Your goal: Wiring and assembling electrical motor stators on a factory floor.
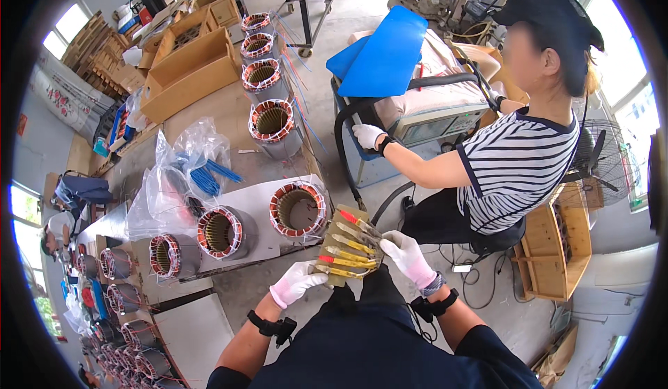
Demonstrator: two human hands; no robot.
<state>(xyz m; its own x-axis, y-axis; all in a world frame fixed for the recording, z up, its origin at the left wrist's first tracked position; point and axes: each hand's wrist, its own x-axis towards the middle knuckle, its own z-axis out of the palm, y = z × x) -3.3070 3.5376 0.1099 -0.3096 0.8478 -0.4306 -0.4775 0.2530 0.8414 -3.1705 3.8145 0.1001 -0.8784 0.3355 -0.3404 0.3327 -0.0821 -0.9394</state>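
Note:
In front of my body I hold up a thin tan board with several yellow and red strips lying across it; they look like sleeved wire leads, though their exact kind is hard to make out. My left hand, in a white glove, pinches the lower left edge. On the other side my gloved right hand closes on the right edge, where the strips' grey ends bunch together. Just beyond the board, a motor stator with an orange and white laced winding stands on the workbench.
More stators line the bench, beside a plastic bag and blue wires. Ahead and right, a person in a striped shirt handles a cart-mounted machine with a blue sheet. Cables and a wooden crate occupy the floor.

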